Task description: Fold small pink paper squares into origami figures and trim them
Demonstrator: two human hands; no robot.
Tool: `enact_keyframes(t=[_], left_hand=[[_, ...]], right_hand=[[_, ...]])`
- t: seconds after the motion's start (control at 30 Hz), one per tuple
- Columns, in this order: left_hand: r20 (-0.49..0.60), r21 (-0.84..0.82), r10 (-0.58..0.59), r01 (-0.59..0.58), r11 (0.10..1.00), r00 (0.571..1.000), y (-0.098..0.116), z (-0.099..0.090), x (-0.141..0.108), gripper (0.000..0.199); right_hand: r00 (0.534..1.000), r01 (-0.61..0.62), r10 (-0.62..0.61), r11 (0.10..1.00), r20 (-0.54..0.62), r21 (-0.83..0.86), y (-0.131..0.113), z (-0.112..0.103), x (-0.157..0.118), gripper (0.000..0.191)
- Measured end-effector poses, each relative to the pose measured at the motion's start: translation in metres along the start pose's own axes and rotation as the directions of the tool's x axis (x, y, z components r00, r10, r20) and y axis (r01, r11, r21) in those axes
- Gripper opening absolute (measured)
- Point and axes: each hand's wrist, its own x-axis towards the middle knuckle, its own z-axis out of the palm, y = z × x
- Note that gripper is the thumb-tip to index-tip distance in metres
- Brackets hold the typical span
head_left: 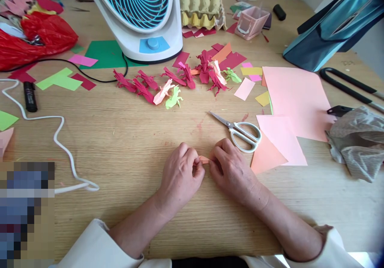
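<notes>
Between my hands is a small folded piece of orange paper [204, 160], mostly hidden by my fingers. My left hand [183, 171] pinches its left end, and my right hand [230, 168] pinches the right end. Just beyond my right hand lie scissors with white handles [244, 135], their blades pointing to the far left. An orange paper triangle [267, 155] and a pale pink sheet [283, 140] lie to the right of them. Farther off stands a row of folded paper figures, among them a red one [144, 90], a light green one [174, 98] and a pale pink one [163, 92].
A white and blue fan [151, 46] stands at the back, with egg cartons [201, 4] and a pink basket [252, 22] beside it. A white cord [64, 140] runs along the left. A blue bag [327, 28] and crumpled grey plastic [357, 140] are at right.
</notes>
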Motion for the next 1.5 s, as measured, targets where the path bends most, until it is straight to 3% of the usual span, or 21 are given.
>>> enact_keyframes(t=[0.17,0.33,0.43,0.63,1.07,1.5], left_hand=[[-0.002,-0.032,0.012,-0.012,0.999,1.0,0.0,-0.002,0.001,0.017],[-0.003,-0.02,0.028,-0.028,0.999,1.0,0.001,-0.001,0.001,0.021],[-0.002,-0.017,0.03,-0.03,0.999,1.0,0.001,-0.001,0.0,0.02],[0.01,-0.028,0.036,-0.036,0.999,0.999,0.0,0.0,-0.001,0.018],[0.034,-0.013,0.032,-0.032,0.999,0.999,0.001,-0.001,0.0,0.017],[0.071,-0.023,0.06,-0.059,0.998,0.996,0.0,-0.003,-0.002,0.028]], right_hand=[[0.999,-0.033,0.032,0.998,-0.014,-0.047,0.006,-0.005,0.0,0.014],[0.999,-0.033,0.035,0.998,-0.027,0.058,0.005,-0.009,0.0,0.012],[0.998,-0.045,0.047,0.998,-0.044,0.048,0.0,-0.005,0.0,0.004],[0.993,-0.08,0.077,0.996,-0.092,-0.031,-0.007,0.007,0.001,0.011],[0.99,-0.133,0.129,0.99,-0.056,-0.056,-0.01,0.008,0.0,0.012],[0.993,-0.109,0.108,0.993,-0.047,-0.037,-0.006,0.007,0.0,0.018]])
